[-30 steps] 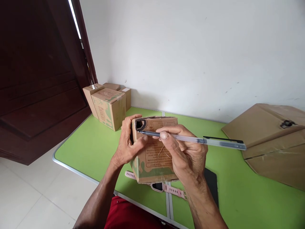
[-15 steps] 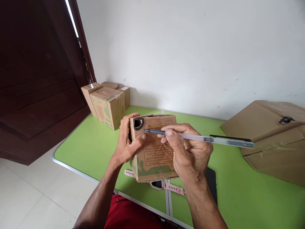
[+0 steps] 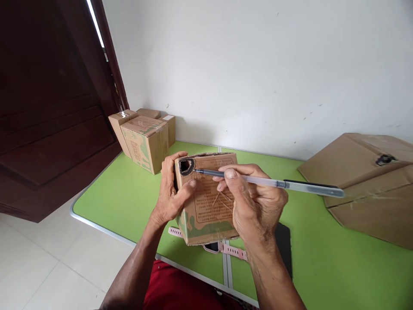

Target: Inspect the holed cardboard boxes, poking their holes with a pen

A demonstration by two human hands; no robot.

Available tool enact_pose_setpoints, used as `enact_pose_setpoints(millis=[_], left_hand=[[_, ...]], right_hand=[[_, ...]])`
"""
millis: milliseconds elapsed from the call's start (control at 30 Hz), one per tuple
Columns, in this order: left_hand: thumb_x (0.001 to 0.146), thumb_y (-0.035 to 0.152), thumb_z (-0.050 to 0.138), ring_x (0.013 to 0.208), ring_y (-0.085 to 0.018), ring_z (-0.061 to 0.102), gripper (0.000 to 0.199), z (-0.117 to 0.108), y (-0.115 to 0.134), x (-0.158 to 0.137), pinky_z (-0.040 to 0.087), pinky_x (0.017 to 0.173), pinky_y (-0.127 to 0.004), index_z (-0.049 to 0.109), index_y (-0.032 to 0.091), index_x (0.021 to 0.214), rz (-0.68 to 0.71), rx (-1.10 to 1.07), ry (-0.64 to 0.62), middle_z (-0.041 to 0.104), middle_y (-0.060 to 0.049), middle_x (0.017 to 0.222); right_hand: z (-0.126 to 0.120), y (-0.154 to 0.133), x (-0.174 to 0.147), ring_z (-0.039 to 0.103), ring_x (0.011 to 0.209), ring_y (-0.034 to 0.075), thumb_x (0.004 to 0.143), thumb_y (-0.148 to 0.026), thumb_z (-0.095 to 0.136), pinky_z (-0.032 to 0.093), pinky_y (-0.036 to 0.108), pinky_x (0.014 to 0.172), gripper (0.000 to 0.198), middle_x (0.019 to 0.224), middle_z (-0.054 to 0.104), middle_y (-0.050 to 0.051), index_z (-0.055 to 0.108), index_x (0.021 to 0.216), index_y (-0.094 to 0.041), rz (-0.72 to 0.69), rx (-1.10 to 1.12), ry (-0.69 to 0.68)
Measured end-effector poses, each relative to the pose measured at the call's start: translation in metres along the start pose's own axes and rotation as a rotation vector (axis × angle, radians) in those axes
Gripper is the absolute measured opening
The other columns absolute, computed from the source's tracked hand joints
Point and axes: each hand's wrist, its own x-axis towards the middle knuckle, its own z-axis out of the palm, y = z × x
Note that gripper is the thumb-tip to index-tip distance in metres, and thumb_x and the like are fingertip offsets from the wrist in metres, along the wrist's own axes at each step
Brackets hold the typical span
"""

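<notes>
My left hand [image 3: 172, 189] grips the left side of a small cardboard box [image 3: 206, 228], its thumb lying on the printed face. Near the top left corner of that face is a cut hole [image 3: 185, 166] with a thick black border drawn around it. Between the thumb and fingers of my right hand [image 3: 256, 202] is a gel pen [image 3: 264, 181] with a clear barrel and its cap on the back end. Its tip touches or hovers at the right edge of the black border; I cannot tell which. Lines are scored on the face below the pen.
A pink-strapped smartwatch [image 3: 226, 249] and a dark flat object [image 3: 284, 245] lie on the green folding table [image 3: 106, 198]. Several cardboard boxes [image 3: 143, 137] stand at the back left. A larger carton [image 3: 358, 185] sits at the right, near the white wall.
The pen tip has moved slightly up along the right side of the black border. Both hands otherwise keep their grip, and the box stays nearly in place.
</notes>
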Motion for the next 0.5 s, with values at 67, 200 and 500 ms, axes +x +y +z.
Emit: enact_pose_setpoints(millis=[67, 200, 500], left_hand=[[0.098, 0.070, 0.061, 0.129, -0.038, 0.056, 0.059, 0.000, 0.000, 0.000, 0.044, 0.116, -0.061, 0.054, 0.030, 0.141, 0.007, -0.015, 0.007, 0.061, -0.013, 0.136], [0.098, 0.067, 0.061, 0.128, -0.038, 0.055, 0.058, 0.000, -0.001, -0.002, 0.043, 0.115, -0.061, 0.054, 0.028, 0.141, 0.028, -0.019, 0.010, 0.060, -0.013, 0.135], [0.098, 0.067, 0.061, 0.125, -0.036, 0.056, 0.056, 0.000, -0.003, -0.003, 0.043, 0.115, -0.059, 0.054, 0.029, 0.139, 0.031, -0.023, 0.008, 0.059, -0.012, 0.133]], right_hand=[[0.001, -0.001, -0.001, 0.078, 0.072, 0.020, 0.102, -0.036, 0.078, 0.060, 0.033, 0.062, 0.015, 0.079, 0.078, 0.000, 0.081, 0.094, -0.024, 0.004, 0.014, -0.015], [0.003, -0.004, -0.001, 0.077, 0.072, 0.018, 0.102, -0.032, 0.078, 0.061, 0.032, 0.062, 0.010, 0.087, 0.081, 0.001, 0.083, 0.099, -0.024, 0.027, 0.099, -0.008], [-0.063, 0.058, 0.029, 0.066, 0.063, 0.020, 0.102, -0.039, 0.073, 0.049, 0.033, 0.050, 0.012, 0.077, 0.070, 0.001, 0.076, 0.107, -0.029, 0.027, 0.088, 0.454]])
